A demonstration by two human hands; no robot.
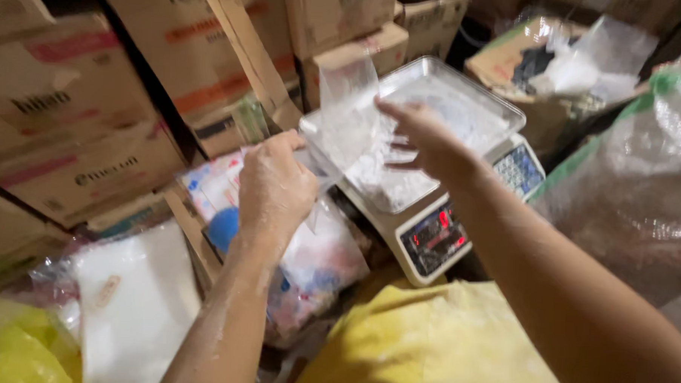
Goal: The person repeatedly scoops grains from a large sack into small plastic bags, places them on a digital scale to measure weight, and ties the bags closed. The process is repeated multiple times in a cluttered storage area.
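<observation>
Head view, from where I stand beside the person, shows a packing job that looks partly done. Taking the weighing scale (437,233) as the landmark: nearest to us, in front of it, lies a yellow sack (433,346), and to the left of that a flat white packet (137,301). A little further, just left of the scale, the left hand (274,188) is closed as a fist around the lower edge of a clear plastic bag (347,112), over a heap of printed packets (315,266). The right hand (425,138) is above the scale's tray (495,99), its fingers narrowed on the bag's other side; whether it pinches the film or only touches it I cannot tell. The bag stands upright over the tray's left corner and seems empty or nearly so. White powder (394,182) rests in the tray, so I judge that weighing is done or under way, while filling the bag is not yet done. Behind the scale, cardboard boxes (79,122) are stacked.
</observation>
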